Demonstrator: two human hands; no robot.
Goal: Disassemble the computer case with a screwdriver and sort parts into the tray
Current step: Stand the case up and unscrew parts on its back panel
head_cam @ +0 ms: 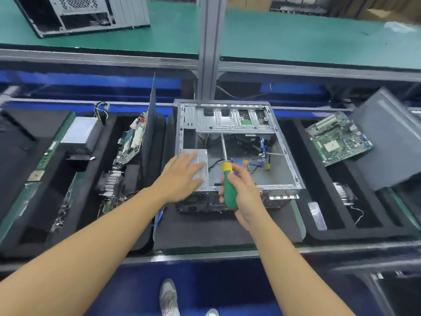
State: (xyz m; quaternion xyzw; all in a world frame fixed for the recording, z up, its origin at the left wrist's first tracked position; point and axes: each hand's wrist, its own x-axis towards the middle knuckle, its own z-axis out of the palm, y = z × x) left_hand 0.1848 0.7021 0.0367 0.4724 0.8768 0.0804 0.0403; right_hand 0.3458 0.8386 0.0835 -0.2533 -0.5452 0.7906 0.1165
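Note:
An open computer case [287, 153] lies on its side on a black foam mat in the middle of the bench. My left hand [182, 174] lies flat, fingers spread, on the grey power supply [202, 160] in the case's near left corner. My right hand [241, 190] grips the green and yellow handle of a screwdriver [227, 181], whose shaft points up and away into the case. Blue and black cables [257, 163] lie loose inside the case. A black foam tray [95, 179] on the left holds a removed power supply [82, 135], a motherboard [133, 140] and a heatsink [111, 181].
On the right, another black tray [387, 229] holds a green motherboard [339, 137], a grey side panel [391, 137], a heatsink [344, 192] and a clear plastic piece [317, 215]. A second case [91, 12] stands on the far green bench. My shoe [168, 297] shows below the bench edge.

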